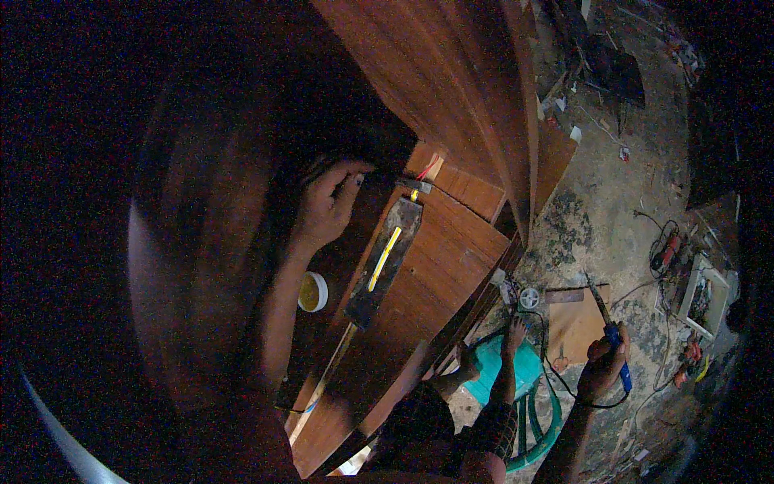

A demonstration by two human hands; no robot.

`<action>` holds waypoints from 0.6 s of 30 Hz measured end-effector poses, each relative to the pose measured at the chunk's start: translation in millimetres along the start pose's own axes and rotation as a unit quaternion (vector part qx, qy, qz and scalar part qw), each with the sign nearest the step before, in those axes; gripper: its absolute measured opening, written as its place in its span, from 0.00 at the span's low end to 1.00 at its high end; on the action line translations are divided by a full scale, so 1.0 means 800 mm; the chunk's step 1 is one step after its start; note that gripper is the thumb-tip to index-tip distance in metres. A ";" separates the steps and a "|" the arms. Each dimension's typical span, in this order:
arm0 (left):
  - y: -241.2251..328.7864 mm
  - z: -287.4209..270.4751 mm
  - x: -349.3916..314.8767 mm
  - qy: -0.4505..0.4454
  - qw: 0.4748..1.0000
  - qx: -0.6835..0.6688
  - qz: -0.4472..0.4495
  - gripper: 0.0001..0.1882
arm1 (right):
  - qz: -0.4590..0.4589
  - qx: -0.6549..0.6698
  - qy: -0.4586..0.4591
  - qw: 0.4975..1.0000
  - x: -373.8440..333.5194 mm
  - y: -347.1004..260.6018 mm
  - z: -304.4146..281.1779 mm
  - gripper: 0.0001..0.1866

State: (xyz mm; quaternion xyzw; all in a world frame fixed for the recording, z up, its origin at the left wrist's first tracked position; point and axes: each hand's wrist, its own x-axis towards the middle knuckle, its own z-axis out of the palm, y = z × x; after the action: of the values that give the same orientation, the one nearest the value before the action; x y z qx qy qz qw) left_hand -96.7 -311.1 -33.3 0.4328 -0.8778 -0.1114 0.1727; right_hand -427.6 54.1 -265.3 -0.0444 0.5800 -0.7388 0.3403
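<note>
My right hand (605,367) grips the blue handle of a soldering iron (614,335). The iron's thin tip points up and away over the floor, and a black cord trails from the handle's end. My left hand (329,206) is at the dark opening of a brown wooden cabinet, thumb and fingers pinched together. Whatever they pinch is lost in shadow. Just right of it, a grey metal piece (415,185) and thin red wires (428,168) lie on the wood. Below them sits a dark oblong block (383,262) with a bright yellow strip along it.
A white round tub (313,292) with yellowish contents stands left of the wooden panel (435,258). By my bare feet is a green plastic chair (532,436). On the stained floor lie a red power tool (667,252), cords and a white frame-like box (703,297).
</note>
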 end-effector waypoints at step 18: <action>0.002 0.017 0.006 0.012 1.000 -0.014 0.015 0.10 | 0.026 0.028 -0.004 0.999 0.010 0.004 -0.001 0.33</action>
State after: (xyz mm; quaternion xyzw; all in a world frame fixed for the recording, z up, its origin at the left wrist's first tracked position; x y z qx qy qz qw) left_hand -106.0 -313.3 -43.8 0.4182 -0.8805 -0.1160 0.1909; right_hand -432.2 49.9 -271.0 -0.0226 0.5585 -0.7454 0.3632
